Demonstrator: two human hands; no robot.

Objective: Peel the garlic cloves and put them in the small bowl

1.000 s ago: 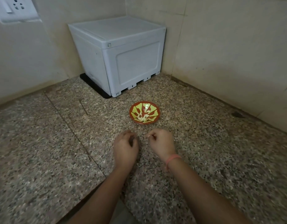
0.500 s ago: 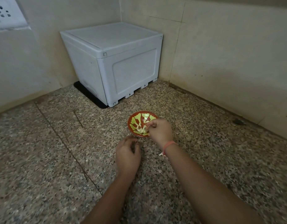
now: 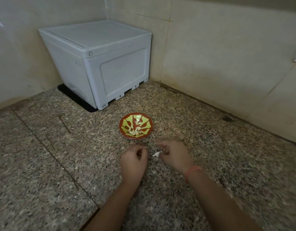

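I'm holding both hands low over the counter (image 3: 44, 164), just on the near side of the bowl (image 3: 135, 125), neither one touching it. My left hand (image 3: 133, 164) is curling shut, thumb and forefinger pinching something tiny and pale at the tips; too small to tell if it's a clove or skin. My right hand (image 3: 174, 157) is blurry, fingers curling in, and a white scrap of peel (image 3: 156, 154) is sticking out at its fingertips on the side facing the left hand; I can't tell if it's actually gripping the scrap or just lying against it. An orange band (image 3: 193, 172) is sitting on my right wrist. The bowl, red with a yellow-green pattern, is sitting upright on the counter, with a few pale peeled cloves (image 3: 135, 131) lying at its bottom. Beyond the bowl, a white box (image 3: 100, 64) is standing in the wall corner on a black mat (image 3: 74, 97).
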